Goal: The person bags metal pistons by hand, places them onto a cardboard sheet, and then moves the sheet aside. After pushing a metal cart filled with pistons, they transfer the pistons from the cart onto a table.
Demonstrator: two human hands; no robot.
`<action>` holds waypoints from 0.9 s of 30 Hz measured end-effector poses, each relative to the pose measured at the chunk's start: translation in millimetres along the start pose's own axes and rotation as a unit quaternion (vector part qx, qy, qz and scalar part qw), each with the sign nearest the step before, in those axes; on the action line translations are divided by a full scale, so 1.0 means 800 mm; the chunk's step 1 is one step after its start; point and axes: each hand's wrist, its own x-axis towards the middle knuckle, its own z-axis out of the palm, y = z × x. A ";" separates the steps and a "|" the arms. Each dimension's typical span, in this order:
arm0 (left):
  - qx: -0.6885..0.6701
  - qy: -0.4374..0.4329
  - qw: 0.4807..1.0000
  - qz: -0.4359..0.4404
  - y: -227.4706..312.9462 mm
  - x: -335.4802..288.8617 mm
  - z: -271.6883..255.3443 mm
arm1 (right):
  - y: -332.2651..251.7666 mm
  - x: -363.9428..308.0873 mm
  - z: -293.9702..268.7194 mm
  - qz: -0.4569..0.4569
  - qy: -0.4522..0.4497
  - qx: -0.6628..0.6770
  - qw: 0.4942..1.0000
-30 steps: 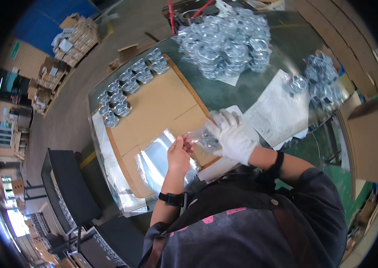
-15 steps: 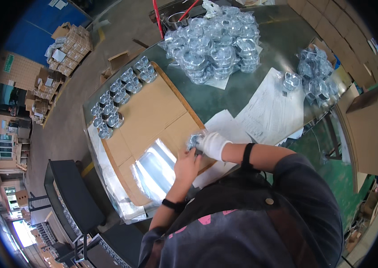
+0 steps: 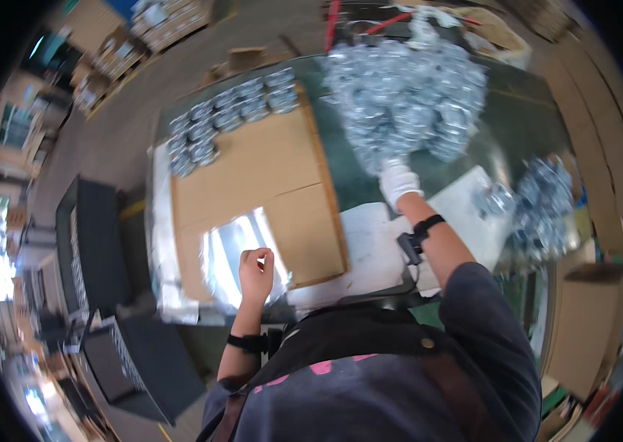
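Note:
My left hand (image 3: 256,274) is bare, its fingers curled in toward the thumb with nothing visible in them. It hovers over a glossy stack of clear plastic sheets or bags (image 3: 224,254) lying on a cardboard-topped board (image 3: 245,173). My right hand (image 3: 400,180), in a white glove, reaches to the near edge of a big heap of shiny round metal parts in clear plastic wrap (image 3: 407,96). Its fingertips are blurred and partly hidden against the heap. Bare ring-shaped metal parts (image 3: 226,110) stand in rows along the far left of the board.
White paper sheets (image 3: 374,243) lie right of the board on the green table (image 3: 525,110). More wrapped parts (image 3: 543,199) are piled at the table's right. An open cardboard box (image 3: 584,317) stands beyond it, and dark bins (image 3: 98,243) stand to the left.
My hands, together over a small plastic-wrapped metal part before, have come apart. The right went forward to the heap; the left drew back over the plastic stack. The view has turned.

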 end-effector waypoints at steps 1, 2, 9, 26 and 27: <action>0.053 0.021 0.998 -0.035 -0.026 -0.001 -0.013 | -0.020 -0.007 -0.021 -0.010 0.008 -0.028 1.000; 0.067 0.065 0.993 -0.068 -0.042 0.000 -0.021 | -0.051 -0.026 -0.042 -0.022 0.058 0.010 0.998; 0.075 0.027 0.988 -0.131 -0.131 0.016 -0.015 | -0.203 -0.156 0.001 -0.265 -0.144 0.297 0.906; -0.223 -0.227 0.941 -0.116 -0.119 0.061 -0.135 | -0.409 -0.166 0.078 0.004 -0.303 0.537 0.787; -0.227 -0.221 0.941 -0.118 -0.140 0.064 -0.136 | -0.418 -0.161 0.081 0.011 -0.302 0.561 0.771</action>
